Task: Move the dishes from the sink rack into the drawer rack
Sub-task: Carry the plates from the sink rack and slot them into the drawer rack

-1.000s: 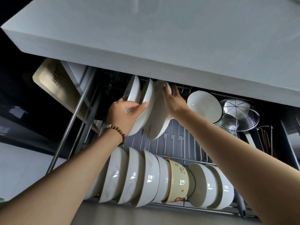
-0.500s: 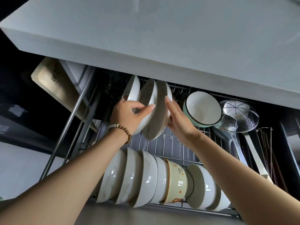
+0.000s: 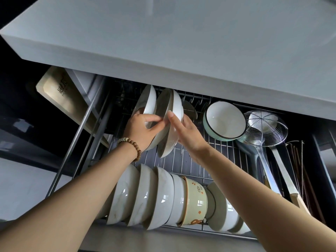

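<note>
While the white plates (image 3: 169, 122) stand on edge in the back row of the drawer rack (image 3: 183, 159), leaning a little to one side, both hands are on them: the left hand (image 3: 143, 131) cups the lower rims with its fingers curled and its thumb and forefinger pinching the edge of the middle plate, and the right hand (image 3: 187, 133) lies against the outermost plate with its fingers (image 3: 172, 118) straight and pressed together, steadying it from the other side. I count three plates there (a fourth may sit behind; I cannot tell). They are touching one another, not spaced in separate slots, so I would judge this step to be the seating and straightening of them. In front of them runs a bare stretch of wire, and nearer still a full row of bowls (image 3: 145, 195) on their sides, a cream patterned mug (image 3: 195, 200) wedged among them. To the right stand a green-rimmed bowl (image 3: 225, 120) and a wire skimmer (image 3: 265, 128); to the left a wooden board (image 3: 60, 99) leans. The countertop (image 3: 181, 42) overhangs everything. Much seems already stowed; the sink rack is out of sight, so what is left I cannot say.
</note>
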`<state>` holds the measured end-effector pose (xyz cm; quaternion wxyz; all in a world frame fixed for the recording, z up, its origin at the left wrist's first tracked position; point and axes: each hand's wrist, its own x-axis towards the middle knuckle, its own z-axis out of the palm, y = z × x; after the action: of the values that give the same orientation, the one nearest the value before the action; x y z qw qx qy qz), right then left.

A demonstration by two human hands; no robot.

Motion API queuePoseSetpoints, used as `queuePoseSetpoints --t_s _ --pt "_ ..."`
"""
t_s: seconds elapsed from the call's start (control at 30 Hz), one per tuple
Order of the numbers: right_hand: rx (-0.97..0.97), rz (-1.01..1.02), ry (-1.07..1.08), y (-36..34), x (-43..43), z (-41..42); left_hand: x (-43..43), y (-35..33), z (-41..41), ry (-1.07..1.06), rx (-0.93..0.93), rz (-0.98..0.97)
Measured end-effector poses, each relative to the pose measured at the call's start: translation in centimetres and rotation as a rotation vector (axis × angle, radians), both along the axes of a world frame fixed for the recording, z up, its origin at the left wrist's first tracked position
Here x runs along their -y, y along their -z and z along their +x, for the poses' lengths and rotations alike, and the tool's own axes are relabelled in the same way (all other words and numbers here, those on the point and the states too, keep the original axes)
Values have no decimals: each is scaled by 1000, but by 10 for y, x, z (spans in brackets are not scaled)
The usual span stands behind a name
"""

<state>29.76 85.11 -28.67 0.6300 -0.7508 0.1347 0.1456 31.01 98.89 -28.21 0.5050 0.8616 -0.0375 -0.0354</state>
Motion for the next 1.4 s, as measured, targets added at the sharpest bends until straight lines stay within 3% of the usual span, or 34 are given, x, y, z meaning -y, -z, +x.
queuePoseSetpoints --t_s 0.3,0.57,0.83,1.4 --pt "16 51 -30 1 4 -4 -11 5 -1 76 -15 30" --pt "10 26 -13 -9 -2 -4 -22 -11 -5 -58 82 -105" --pt "-29 -41 20 -2 -5 1 -26 -17 -8 -186 24 -245" --pt "-89 -65 -43 -19 21 -16 -22 -33 -24 -225 -23 -152"
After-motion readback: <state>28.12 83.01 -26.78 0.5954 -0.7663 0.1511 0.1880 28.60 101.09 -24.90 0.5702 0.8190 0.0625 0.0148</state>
